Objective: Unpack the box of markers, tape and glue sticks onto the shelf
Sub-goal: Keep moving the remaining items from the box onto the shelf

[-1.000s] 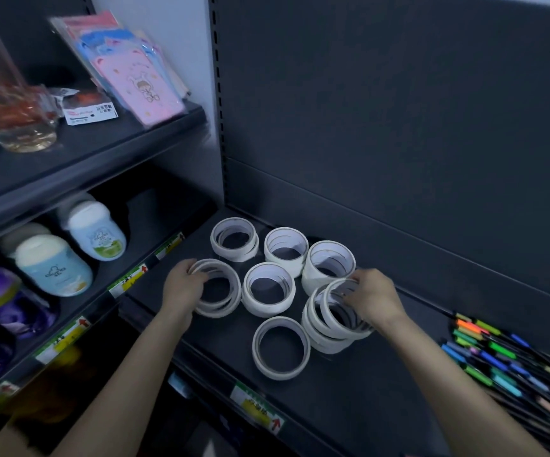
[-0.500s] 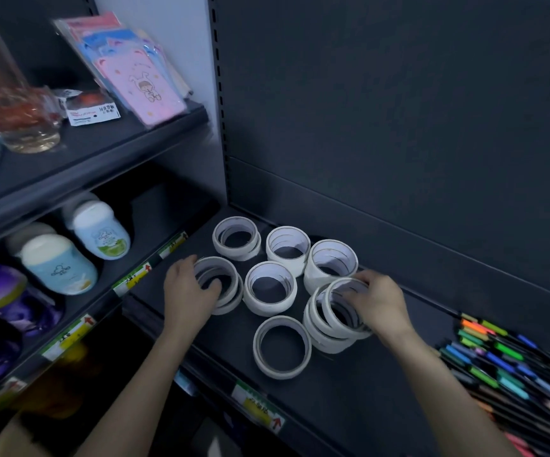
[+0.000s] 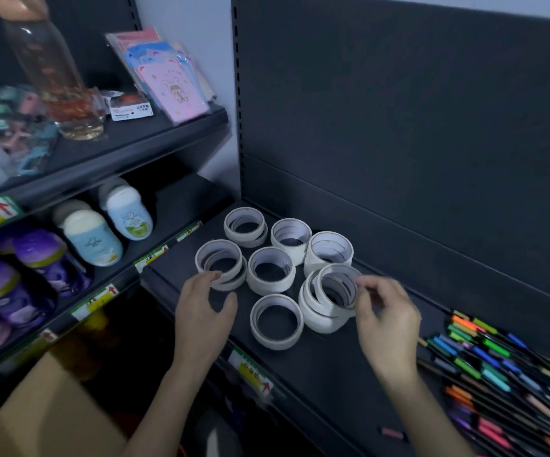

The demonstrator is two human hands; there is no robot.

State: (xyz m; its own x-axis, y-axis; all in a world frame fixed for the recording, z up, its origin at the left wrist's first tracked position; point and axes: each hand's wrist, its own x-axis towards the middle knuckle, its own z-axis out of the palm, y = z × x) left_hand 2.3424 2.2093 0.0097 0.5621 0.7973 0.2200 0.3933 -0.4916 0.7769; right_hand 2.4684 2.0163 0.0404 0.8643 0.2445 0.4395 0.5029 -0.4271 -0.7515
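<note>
Several white tape rolls [image 3: 269,268] lie in a cluster on the dark shelf [image 3: 319,374]. At the cluster's right, one roll [image 3: 337,288] leans tilted on a stack of rolls. My left hand [image 3: 202,311] hovers with relaxed fingers, and one fingertip is at the rim of the left front roll [image 3: 221,262]. My right hand [image 3: 387,319] is blurred, its fingers loosely curled just right of the tilted roll and holding nothing. Colourful markers [image 3: 497,361] lie in a pile at the shelf's right end. A cardboard box [image 3: 49,410] shows at the bottom left.
The neighbouring shelves on the left carry blue-and-white bottles [image 3: 92,240], purple containers [image 3: 36,255], a glass bottle [image 3: 53,70] and pink card packs [image 3: 168,80]. Price labels [image 3: 250,371] line the shelf edges. Bare shelf lies between the tape rolls and the markers.
Both hands have drawn back towards me off the tape rolls. The right hand has left the tilted roll leaning on its stack. The box has come into view.
</note>
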